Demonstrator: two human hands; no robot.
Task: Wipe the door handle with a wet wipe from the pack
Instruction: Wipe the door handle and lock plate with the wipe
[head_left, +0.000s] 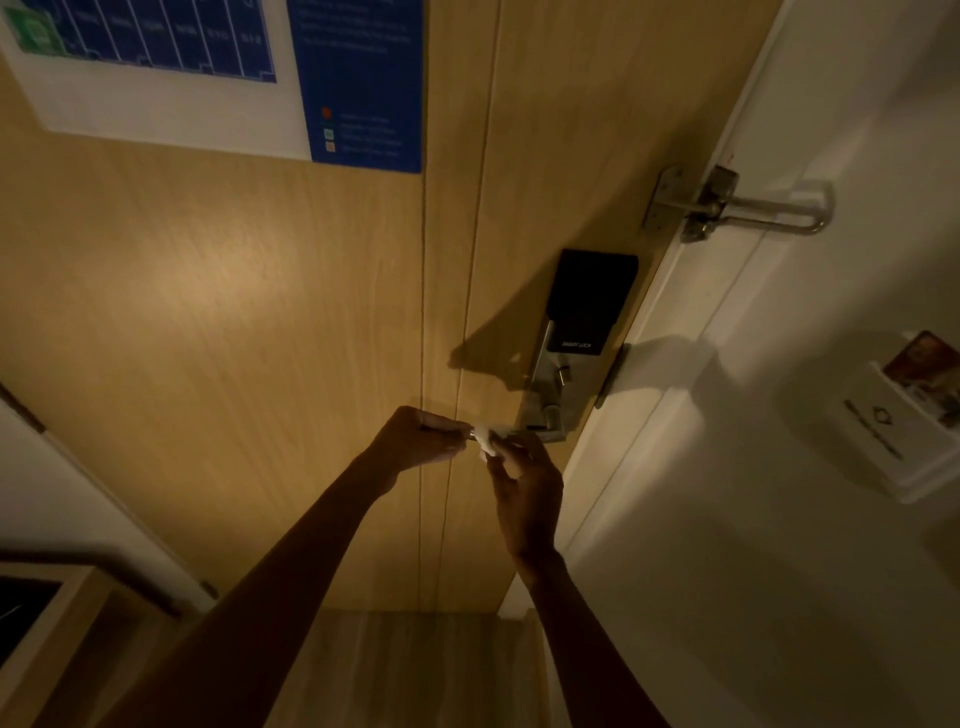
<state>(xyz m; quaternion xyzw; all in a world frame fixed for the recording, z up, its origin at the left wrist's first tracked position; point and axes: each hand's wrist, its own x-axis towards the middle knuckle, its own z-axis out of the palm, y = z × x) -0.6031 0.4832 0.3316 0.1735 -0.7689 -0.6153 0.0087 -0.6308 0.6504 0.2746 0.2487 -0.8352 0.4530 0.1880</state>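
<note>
The silver lever door handle (514, 431) juts left from the lock plate on a light wooden door (234, 322). My left hand (415, 439) is closed around the lever's free end. My right hand (524, 483) pinches a small crumpled white wet wipe (485, 446) and presses it against the lever's middle, right beside my left fingertips. Both hands hide most of the lever. The wipe pack is not in view.
A black smart lock box (589, 301) sits above the handle. A metal swing-bar guard (753, 208) bridges door and white frame higher up. A blue and white evacuation plan (208, 78) hangs top left. A white key-card holder (904, 421) sits on the right wall.
</note>
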